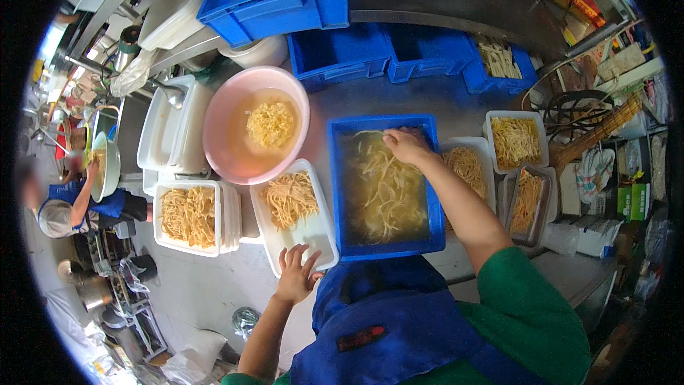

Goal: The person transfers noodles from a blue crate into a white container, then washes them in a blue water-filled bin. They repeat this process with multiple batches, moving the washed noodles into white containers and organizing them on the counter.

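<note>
A blue plastic bin (pixel 387 254) in front of me holds cloudy yellowish liquid with pale noodle-like strips (pixel 387 187) in it. My right hand (pixel 407 144) is at the bin's far right part, its fingers bent down near the liquid. One strip lies beside the fingertips; whether they pinch it is hidden. To the left, a white plastic tray (pixel 291 240) bears a heap of tan strips (pixel 288 198) at its far end. Over the tray's near end is my left hand (pixel 296 275), fingers apart and nothing in them.
A pink basin (pixel 219 155) with liquid and a yellow crinkled mass (pixel 271 125) stands at the left. Stacked white trays (pixel 230 219) are beside it. Food-filled containers (pixel 517 163) stand at the right, several blue bins (pixel 342 64) behind. A co-worker (pixel 69 208) stands far left.
</note>
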`<state>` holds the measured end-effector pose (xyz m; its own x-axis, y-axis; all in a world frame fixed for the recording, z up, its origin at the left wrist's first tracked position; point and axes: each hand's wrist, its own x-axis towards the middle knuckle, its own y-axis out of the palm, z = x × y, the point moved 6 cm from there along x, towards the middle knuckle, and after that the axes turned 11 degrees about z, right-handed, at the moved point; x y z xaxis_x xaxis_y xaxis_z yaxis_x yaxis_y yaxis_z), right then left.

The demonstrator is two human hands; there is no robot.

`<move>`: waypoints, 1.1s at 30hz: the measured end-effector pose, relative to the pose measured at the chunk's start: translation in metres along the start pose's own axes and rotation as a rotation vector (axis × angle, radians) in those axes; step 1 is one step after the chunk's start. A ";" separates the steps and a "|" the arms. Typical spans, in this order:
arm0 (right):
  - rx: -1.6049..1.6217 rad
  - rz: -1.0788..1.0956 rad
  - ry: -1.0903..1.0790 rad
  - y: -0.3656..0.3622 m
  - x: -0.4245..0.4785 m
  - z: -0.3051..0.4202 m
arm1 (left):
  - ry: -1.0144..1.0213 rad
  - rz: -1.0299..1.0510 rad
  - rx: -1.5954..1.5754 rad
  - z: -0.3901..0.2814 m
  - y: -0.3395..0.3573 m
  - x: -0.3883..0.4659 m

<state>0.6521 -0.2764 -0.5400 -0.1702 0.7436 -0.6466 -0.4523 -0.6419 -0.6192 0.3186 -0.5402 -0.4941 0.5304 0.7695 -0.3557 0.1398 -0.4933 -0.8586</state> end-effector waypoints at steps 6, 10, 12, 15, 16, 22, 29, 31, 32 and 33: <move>-0.158 -0.002 -0.214 0.007 -0.015 0.019 | 0.010 -0.187 -0.205 -0.023 -0.080 0.036; -0.425 0.112 -0.371 0.028 -0.042 0.031 | 0.148 -0.274 -0.228 -0.051 -0.109 0.104; -0.404 -0.126 -0.509 0.068 -0.015 -0.001 | 0.172 -0.269 -0.248 -0.063 -0.113 0.131; -0.036 0.072 -0.286 0.060 -0.025 -0.009 | 0.175 -0.269 -0.314 -0.068 -0.115 0.148; -0.005 0.028 -0.403 0.051 -0.046 0.005 | 0.173 -0.275 -0.343 -0.068 -0.113 0.146; -0.051 0.226 -0.326 0.078 -0.133 0.026 | 0.078 -0.369 -0.535 -0.050 -0.091 0.128; -0.223 0.231 -0.312 0.139 -0.076 0.016 | -0.007 -0.431 -0.541 -0.028 -0.093 0.093; -0.209 0.263 -0.320 0.125 -0.069 0.028 | -0.033 -0.458 -0.559 -0.017 -0.092 0.081; -0.171 0.272 -0.341 0.115 -0.072 0.032 | -0.063 -0.461 -0.580 -0.011 -0.091 0.075; -0.136 0.282 -0.365 0.103 -0.077 0.040 | -0.084 -0.479 -0.589 -0.006 -0.091 0.069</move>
<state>0.5837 -0.3925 -0.5363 -0.5773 0.5381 -0.6142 -0.2300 -0.8289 -0.5100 0.3475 -0.4448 -0.4380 0.2376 0.9705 -0.0416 0.7737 -0.2150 -0.5960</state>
